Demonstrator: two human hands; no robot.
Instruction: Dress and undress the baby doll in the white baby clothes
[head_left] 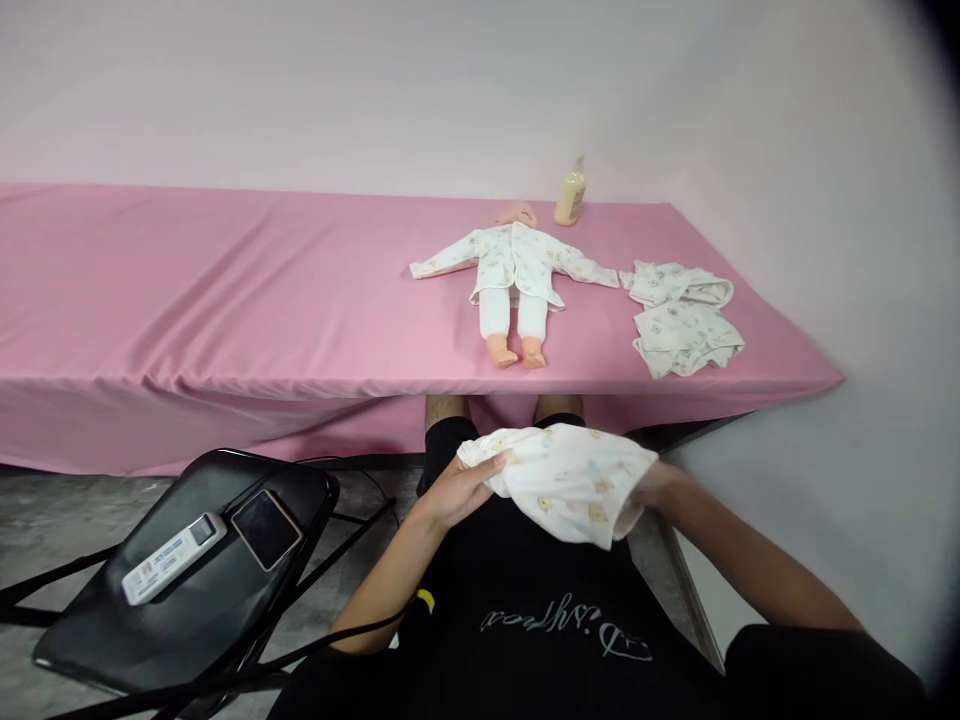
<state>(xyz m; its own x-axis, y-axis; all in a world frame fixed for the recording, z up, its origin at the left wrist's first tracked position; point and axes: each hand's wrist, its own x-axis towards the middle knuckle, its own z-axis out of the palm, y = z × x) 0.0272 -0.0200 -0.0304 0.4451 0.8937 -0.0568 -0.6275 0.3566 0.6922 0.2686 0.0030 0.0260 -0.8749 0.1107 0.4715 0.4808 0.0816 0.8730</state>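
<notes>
Above my lap is a white baby garment [574, 480] with small printed animal figures. My left hand [457, 490] pinches its gathered left end, thumb on top. At the wide opening on the other side, my right hand [652, 484] reaches into the cloth, its fingers hidden inside. On the pink-covered table in front lies a baby doll [532, 350] on its back, feet toward me. It wears a printed white jacket [499, 255] with the sleeves spread wide, and white trousers [494, 312].
Folded printed baby clothes [686, 340] lie right of the doll on the pink cloth [337, 290]. A pump bottle [571, 195] stands by the wall. To my left, a black folding chair [172, 640] carries a phone [267, 530] and a white device [172, 558] with a cable nearby.
</notes>
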